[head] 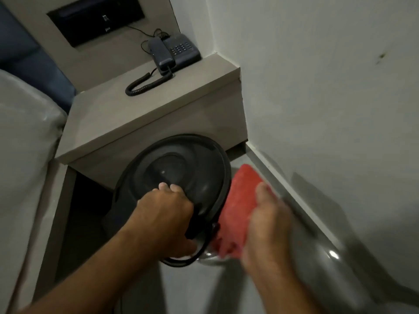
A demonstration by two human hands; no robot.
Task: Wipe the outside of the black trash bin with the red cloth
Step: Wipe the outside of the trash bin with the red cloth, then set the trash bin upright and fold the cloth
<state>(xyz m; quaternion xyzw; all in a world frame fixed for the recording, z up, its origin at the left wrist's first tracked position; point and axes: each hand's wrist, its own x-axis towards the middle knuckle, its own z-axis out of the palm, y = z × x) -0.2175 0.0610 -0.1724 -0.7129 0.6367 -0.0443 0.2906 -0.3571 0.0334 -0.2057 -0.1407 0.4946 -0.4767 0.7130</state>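
The black trash bin (179,171) stands on the floor in front of a bedside cabinet, seen from above with its round domed lid facing me. My left hand (165,220) grips the bin's near rim, fingers curled over the lid's edge and thumb below. My right hand (267,225) holds the red cloth (235,207) flat against the bin's right outer side. The cloth hides that side of the bin, and my right hand is blurred.
A grey cabinet (145,114) sits just behind the bin, with a dark corded phone (174,51) on top. A white wall (328,87) and its baseboard run close along the right. A pale bed edge (25,137) lies at the left. Glossy grey floor (188,288) is below.
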